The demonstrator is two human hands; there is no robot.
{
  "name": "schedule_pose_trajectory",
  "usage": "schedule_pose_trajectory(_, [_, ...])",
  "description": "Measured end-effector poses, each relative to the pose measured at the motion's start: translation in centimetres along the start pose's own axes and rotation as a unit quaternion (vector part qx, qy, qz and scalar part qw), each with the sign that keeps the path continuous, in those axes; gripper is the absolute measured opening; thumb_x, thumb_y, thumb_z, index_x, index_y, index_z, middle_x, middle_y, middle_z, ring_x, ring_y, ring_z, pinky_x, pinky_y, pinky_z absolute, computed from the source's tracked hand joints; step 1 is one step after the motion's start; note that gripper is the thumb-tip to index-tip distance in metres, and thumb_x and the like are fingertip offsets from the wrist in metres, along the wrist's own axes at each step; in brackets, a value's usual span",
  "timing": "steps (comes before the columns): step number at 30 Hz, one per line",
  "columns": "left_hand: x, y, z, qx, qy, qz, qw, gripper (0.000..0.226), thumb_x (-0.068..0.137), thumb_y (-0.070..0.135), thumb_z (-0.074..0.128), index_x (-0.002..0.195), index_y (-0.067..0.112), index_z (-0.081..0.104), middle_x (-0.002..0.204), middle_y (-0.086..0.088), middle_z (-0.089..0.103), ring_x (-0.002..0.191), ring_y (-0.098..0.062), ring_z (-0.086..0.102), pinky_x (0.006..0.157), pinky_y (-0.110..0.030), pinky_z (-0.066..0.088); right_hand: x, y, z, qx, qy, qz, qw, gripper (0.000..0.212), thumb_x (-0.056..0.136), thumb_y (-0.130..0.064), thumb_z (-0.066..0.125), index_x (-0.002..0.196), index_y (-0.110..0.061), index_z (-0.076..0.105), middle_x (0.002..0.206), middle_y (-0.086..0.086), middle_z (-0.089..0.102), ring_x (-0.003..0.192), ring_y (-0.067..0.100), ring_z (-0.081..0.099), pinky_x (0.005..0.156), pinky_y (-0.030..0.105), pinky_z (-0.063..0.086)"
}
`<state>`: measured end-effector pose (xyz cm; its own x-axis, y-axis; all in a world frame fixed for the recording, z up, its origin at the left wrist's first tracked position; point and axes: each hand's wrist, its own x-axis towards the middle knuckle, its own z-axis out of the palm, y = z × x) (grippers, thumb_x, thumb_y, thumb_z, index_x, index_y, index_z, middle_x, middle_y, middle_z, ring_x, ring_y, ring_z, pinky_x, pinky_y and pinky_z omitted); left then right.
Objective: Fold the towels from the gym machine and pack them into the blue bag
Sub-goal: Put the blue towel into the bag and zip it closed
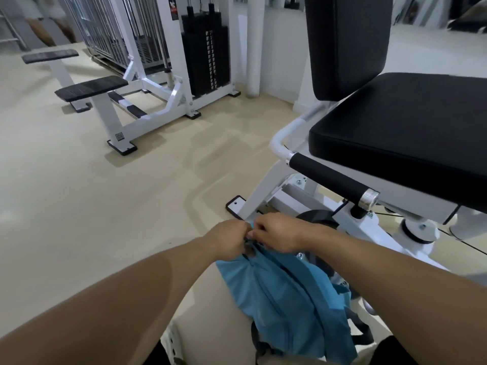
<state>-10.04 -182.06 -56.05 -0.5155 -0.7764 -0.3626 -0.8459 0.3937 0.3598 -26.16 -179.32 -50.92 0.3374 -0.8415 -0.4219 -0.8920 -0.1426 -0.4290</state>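
Observation:
The blue bag (287, 299) hangs below my hands at the lower middle of the head view, its cloth bunched at the top. My left hand (226, 239) grips the gathered top edge of the bag from the left. My right hand (276, 234) pinches the same top edge from the right, fingers curled, right against the left hand. Dark straps trail from the bag's lower part. No towel is in view, and the bag's inside is hidden.
A gym machine with a black padded seat (400, 133), upright black backrest (347, 43) and padded handle bar (329, 177) stands at the right. A white weight-stack machine (205, 59) with black benches (91, 88) stands at the back left. Beige floor (92, 193) lies between.

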Motion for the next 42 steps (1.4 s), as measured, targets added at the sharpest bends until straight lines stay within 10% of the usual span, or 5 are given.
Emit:
schedule_pose_trajectory(15, [0.2,-2.6,0.0,0.144,0.008,-0.135,0.98,0.028,0.086,0.016,0.069,0.111,0.005,0.064,0.11,-0.011,0.065,0.1,-0.029,0.067,0.076,-0.035,0.051,-3.7,2.8,0.3,0.043,0.061,0.067,0.995,0.025,0.095,-0.04,0.066,0.084,-0.017,0.064,0.08,0.001,0.073,0.075,0.02,0.07,0.073,0.038,0.059])
schedule_pose_trajectory(22, [0.6,0.1,-0.7,-0.014,-0.012,0.063,0.998,0.026,0.08,0.035,0.079,0.103,0.024,0.077,0.098,0.008,0.074,0.094,-0.014,0.065,0.08,-0.032,0.053,-3.7,1.8,0.4,0.041,0.121,0.044,0.991,0.02,0.093,-0.043,0.066,0.081,-0.027,0.065,0.08,-0.012,0.065,0.069,0.007,0.057,0.065,0.031,0.047])
schedule_pose_trajectory(33, [-0.6,-2.7,-2.6,0.165,0.053,-0.19,0.966,0.028,0.087,0.004,0.063,0.114,0.003,0.059,0.109,-0.012,0.06,0.103,-0.031,0.065,0.075,-0.033,0.049,-3.3,3.2,0.0,0.007,0.1,0.152,0.983,0.019,0.086,-0.042,0.075,0.079,-0.027,0.067,0.082,-0.012,0.07,0.082,0.011,0.065,0.076,0.033,0.055])
schedule_pose_trajectory(38, [-0.6,-1.0,-2.2,0.022,-0.022,0.003,1.0,0.064,0.075,0.025,0.084,0.132,0.026,0.056,0.127,0.008,0.061,0.113,-0.016,0.058,0.095,-0.036,0.051,-2.9,2.6,0.6,0.081,0.144,0.102,0.981,0.019,0.084,-0.041,0.078,0.075,-0.027,0.069,0.076,-0.013,0.071,0.073,0.008,0.068,0.073,0.033,0.059])
schedule_pose_trajectory(42, [-0.7,1.3,-1.8,0.07,0.039,0.079,0.994,0.017,0.086,0.034,0.071,0.102,0.029,0.067,0.102,0.009,0.069,0.098,-0.017,0.064,0.082,-0.036,0.053,-3.0,2.2,0.5,0.104,0.153,0.071,0.98,0.018,0.084,-0.04,0.078,0.075,-0.027,0.069,0.075,-0.011,0.07,0.073,0.008,0.069,0.074,0.036,0.06])
